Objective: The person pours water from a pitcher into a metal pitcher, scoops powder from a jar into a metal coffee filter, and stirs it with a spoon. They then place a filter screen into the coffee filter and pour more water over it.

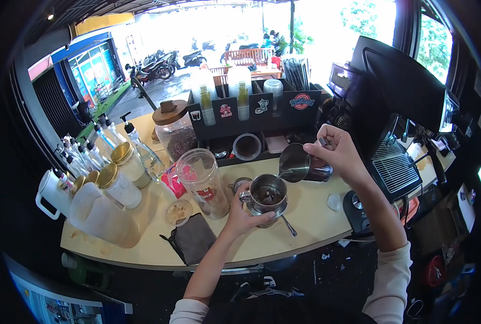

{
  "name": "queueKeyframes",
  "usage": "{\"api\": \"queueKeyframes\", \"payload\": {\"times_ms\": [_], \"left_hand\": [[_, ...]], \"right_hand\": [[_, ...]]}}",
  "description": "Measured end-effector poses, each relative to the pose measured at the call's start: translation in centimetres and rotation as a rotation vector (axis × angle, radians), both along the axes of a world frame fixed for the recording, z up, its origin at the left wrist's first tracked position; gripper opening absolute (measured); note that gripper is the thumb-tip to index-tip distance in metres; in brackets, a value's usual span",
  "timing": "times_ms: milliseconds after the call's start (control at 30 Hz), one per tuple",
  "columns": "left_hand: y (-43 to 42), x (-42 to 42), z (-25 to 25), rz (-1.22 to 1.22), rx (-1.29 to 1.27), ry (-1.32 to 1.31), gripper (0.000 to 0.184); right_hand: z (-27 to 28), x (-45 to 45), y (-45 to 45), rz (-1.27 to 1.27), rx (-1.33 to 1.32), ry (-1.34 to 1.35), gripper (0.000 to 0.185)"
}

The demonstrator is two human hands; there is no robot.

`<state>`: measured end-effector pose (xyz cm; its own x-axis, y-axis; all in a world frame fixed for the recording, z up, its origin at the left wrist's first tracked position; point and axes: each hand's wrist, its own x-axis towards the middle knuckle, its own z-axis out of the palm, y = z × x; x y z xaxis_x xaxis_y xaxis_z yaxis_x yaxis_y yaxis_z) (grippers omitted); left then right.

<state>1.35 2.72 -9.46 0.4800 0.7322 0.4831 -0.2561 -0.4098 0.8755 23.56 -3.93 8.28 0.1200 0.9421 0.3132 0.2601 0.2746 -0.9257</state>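
Observation:
My right hand grips the handle of a metal pitcher, which is tilted with its spout over the rim of a metal cup. Dark liquid with small pale spots shows inside the cup. Closed around the cup's lower left side, near its handle, is my left hand. Beneath the cup there is a metal saucer or base, partly hidden by my fingers. A spoon sticks out toward the counter's front edge. Just left of the cup stands a tall clear plastic container.
A dark folded cloth lies on the counter. Jars with gold lids, pump bottles and a plastic jug stand left. Behind is a black cup organizer. An espresso machine stands right.

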Motion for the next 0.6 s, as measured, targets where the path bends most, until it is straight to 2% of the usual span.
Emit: {"api": "queueKeyframes", "payload": {"times_ms": [267, 567, 600], "left_hand": [[-0.2, 0.0, -0.1, 0.006, -0.016, -0.011, 0.073], [0.0, -0.1, -0.1, 0.041, 0.037, 0.028, 0.073], [0.0, -0.1, -0.1, 0.046, 0.045, 0.039, 0.072]], "right_hand": [[-0.3, 0.1, 0.9, -0.031, 0.008, -0.051, 0.032], [-1.4, 0.8, 1.5, -0.002, 0.066, 0.048, 0.032], [-1.6, 0.8, 1.3, -0.01, 0.048, 0.12, 0.03]]}}
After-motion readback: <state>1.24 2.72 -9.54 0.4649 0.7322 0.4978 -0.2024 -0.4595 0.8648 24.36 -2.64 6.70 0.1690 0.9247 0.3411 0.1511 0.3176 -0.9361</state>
